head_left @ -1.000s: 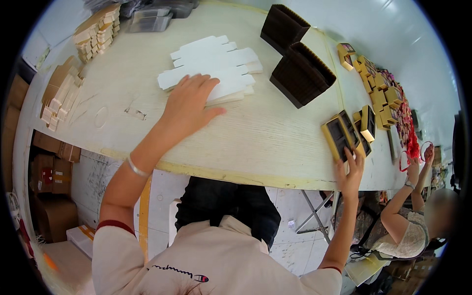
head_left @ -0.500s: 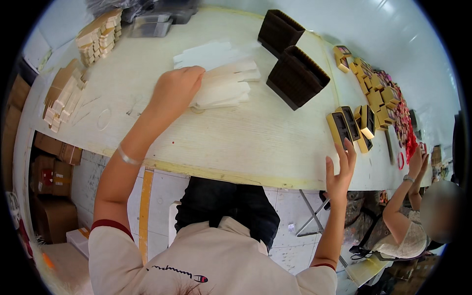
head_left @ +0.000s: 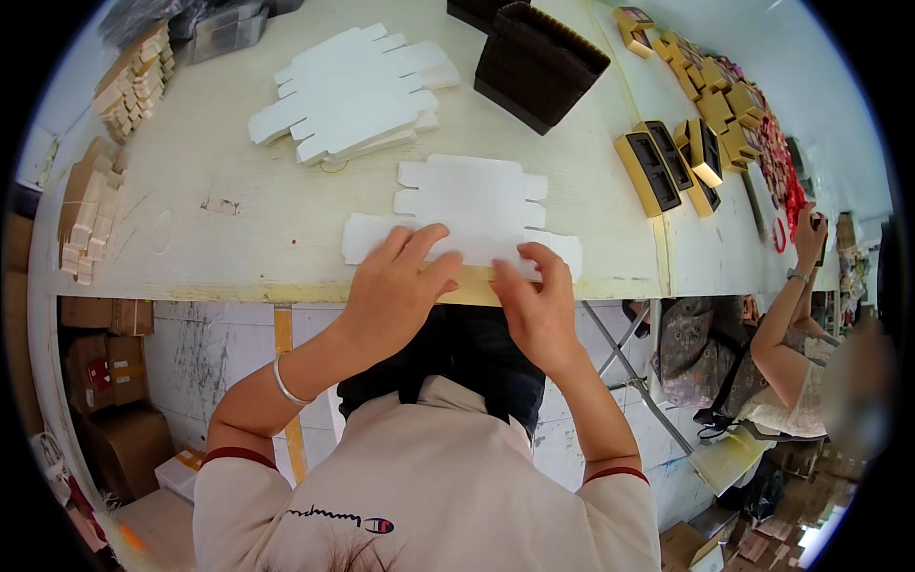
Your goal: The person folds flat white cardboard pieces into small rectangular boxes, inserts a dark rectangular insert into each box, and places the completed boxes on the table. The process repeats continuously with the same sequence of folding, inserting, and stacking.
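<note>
A flat white carton blank (head_left: 467, 195) with cut tabs along its sides lies at the table's front edge before me. My left hand (head_left: 400, 281) is closed on its near edge, fingers bent over the top and thumb close to the edge. Opposite it, my right hand (head_left: 538, 296) holds the same edge, thumb and forefinger bent around it. Beyond the blank, toward the left, lies a stack of similar white carton blanks (head_left: 353, 91). The undersides of my fingers are hidden.
Dark brown woven baskets (head_left: 538, 67) stand at the far side. Gold boxes with dark inserts (head_left: 648, 172) sit to the right, with more gold boxes (head_left: 729, 110) behind. Bundled folded cartons (head_left: 91, 210) line the left side. A co-worker's arm (head_left: 786, 305) shows at far right.
One white blank now lies apart from the stack, at the front edge. My left hand has come back from the stack, my right hand has moved left, and both are on the blank.
</note>
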Tool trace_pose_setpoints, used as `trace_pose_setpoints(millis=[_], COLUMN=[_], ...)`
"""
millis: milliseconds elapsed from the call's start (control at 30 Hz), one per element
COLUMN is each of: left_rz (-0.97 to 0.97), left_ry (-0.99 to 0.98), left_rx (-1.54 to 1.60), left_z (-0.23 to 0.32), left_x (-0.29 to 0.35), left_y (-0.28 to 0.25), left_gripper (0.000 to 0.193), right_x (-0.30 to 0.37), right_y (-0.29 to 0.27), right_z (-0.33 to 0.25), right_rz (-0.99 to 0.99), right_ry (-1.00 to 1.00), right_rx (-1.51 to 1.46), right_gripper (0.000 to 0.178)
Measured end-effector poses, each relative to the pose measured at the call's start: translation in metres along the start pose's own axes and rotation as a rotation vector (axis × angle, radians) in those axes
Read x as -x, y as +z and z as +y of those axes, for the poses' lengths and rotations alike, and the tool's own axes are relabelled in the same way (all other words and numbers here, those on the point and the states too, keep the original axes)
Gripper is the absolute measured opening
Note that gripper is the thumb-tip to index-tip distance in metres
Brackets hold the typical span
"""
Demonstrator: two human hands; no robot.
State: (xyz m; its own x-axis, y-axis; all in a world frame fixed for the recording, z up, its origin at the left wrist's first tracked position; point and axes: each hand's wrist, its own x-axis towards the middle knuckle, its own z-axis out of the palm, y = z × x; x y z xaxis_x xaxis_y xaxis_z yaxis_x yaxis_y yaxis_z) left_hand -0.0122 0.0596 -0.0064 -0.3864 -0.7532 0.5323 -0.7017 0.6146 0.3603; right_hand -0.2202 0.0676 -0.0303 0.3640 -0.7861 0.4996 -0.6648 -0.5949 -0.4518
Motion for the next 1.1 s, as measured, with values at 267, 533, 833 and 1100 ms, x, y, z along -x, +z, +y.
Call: trace_pose_setpoints(millis=[267,533,833,1100], left_rz=[-0.097,-0.258,-0.3,-0.453], left_ry=[0.143,0.024,-0.387,-0.087], left_rx=[-0.002,0.06,0.281,0.245], left_z=[-0.011,-0.033,-0.002,-0.037], left_x=[0.026,-0.016,-0.002,-0.026], left_y=[0.006,0.005,-0.013,-0.011], left_gripper=[0.025,0.016,0.02,0.014], right_x=[0.008,-0.042,-0.018,0.006], right_y=[-0.001,-0.013,-0.005,-0.032], right_z=[-0.002,-0.003,-0.036,0.004], right_rz=[-0.077,-0.376,-0.424,-0.303], right_ry=[-0.274,0.141,0.63,-0.306], right_rx=[0.197,-0.09,-1.362,0.067], right_gripper=[0.026,0.005,0.051,0.041])
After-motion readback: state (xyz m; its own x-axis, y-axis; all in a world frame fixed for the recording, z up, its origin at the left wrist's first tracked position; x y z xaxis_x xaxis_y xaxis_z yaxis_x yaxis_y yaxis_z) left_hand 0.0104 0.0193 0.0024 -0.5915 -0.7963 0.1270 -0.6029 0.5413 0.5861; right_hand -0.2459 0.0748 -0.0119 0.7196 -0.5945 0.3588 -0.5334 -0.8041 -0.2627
